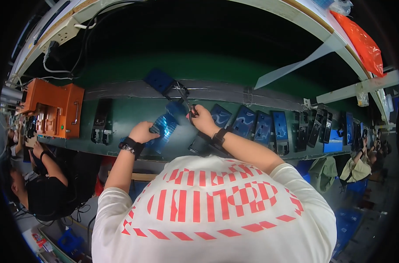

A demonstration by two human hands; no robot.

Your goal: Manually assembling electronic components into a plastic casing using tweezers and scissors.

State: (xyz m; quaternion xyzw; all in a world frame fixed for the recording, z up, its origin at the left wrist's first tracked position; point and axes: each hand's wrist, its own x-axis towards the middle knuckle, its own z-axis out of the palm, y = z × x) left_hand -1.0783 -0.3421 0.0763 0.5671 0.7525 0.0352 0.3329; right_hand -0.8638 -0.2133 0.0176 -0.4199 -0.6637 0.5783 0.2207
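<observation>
My left hand [142, 132] is closed on a shiny, translucent blue film [166, 127] above the green bench, with thumb and fingers pinching its left edge. To the right of the film, my right hand [204, 119] grips scissors [192, 112] by their dark handles. Their blades point up and away, beside the film's upper part, and I cannot tell whether they touch it. Beyond the film lies a blue-faced flat panel [158, 81]. Close to the right hand is another blue-filmed panel [220, 115]. A dark panel lies partly hidden under my right forearm.
Several dark frames with blue faces [243, 121] lie in a row rightward along the green bench [133, 107]. A long dark frame [102, 120] lies at left, beside an orange machine [55, 109]. A translucent strip [296, 65] hangs at upper right. Other people work at both sides.
</observation>
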